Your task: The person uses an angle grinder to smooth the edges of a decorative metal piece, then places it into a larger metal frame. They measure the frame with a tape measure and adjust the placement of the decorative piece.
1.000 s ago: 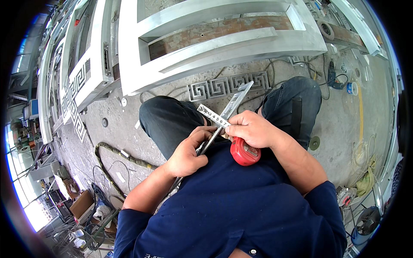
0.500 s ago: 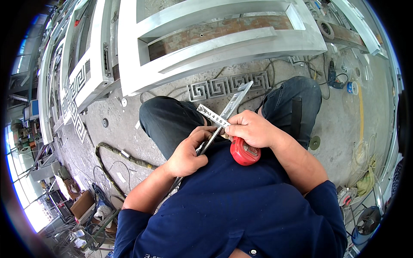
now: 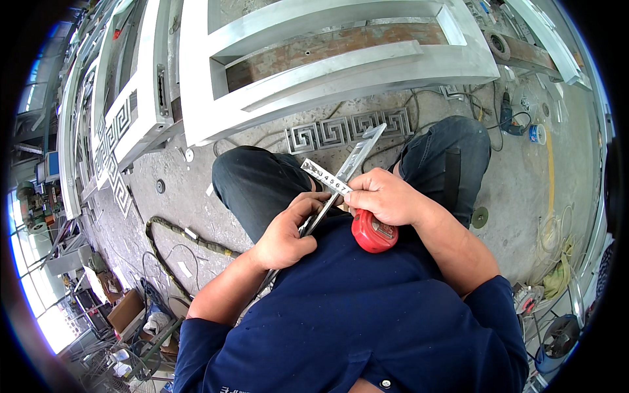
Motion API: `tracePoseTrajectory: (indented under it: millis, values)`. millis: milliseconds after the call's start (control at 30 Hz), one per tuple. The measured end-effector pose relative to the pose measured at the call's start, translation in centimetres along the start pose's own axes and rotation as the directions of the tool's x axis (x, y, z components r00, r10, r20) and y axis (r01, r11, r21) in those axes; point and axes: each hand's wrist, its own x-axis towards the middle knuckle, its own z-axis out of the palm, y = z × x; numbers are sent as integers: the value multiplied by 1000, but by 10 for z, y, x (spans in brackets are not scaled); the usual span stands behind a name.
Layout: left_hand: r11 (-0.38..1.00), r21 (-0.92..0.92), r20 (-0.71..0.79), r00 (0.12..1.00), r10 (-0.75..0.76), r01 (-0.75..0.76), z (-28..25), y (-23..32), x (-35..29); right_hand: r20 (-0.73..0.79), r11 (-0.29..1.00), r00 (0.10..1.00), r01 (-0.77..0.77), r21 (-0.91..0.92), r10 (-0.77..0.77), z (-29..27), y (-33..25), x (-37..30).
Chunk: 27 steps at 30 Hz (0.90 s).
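Note:
My left hand [image 3: 288,232] is closed round a long, narrow metal strip [image 3: 359,152], which slants up to the right between my knees. Its lower end runs back under my left forearm. My right hand [image 3: 385,195] grips a tape measure by its pulled-out white blade [image 3: 326,175], thumb and fingers pinching the blade. The red tape case [image 3: 373,232] hangs below that hand against my dark blue shirt. The blade lies crosswise over the strip, its free end pointing up and left above my left fingers. Part of the strip is hidden by the blade and my hands.
A large pale metal frame [image 3: 341,78] stands ahead of my knees. Flat key-pattern metal panels [image 3: 334,133] lie on the concrete floor before it. A power drill [image 3: 508,118] and a small tub [image 3: 536,134] are at the right. A wrapped hose [image 3: 196,240] curves along the left floor.
The tape measure and my right hand have shifted very slightly to the right. My left hand and the metal strip look the same.

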Motion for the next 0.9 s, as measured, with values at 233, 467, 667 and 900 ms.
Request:
tracePoseTrajectory:
  millis: [233,467,667,900]
  values:
    - [1000,-9,-2,1000,-1,1,1,0,-1,-6,1000,1000,9,20,-9,1,-1,-1]
    - [1000,-1,41,999,-14,14,-2,0,-1,-12,1000,1000,2,3,-2,1,-2,-2]
    - [999,4,44,998,-34,34,-1,3,-1,-14,1000,1000,-12,3,12,2,-5,-3]
    - [1000,-5,53,999,-7,7,-2,-2,-2,-6,1000,1000,-2,0,2,1,2,-1]
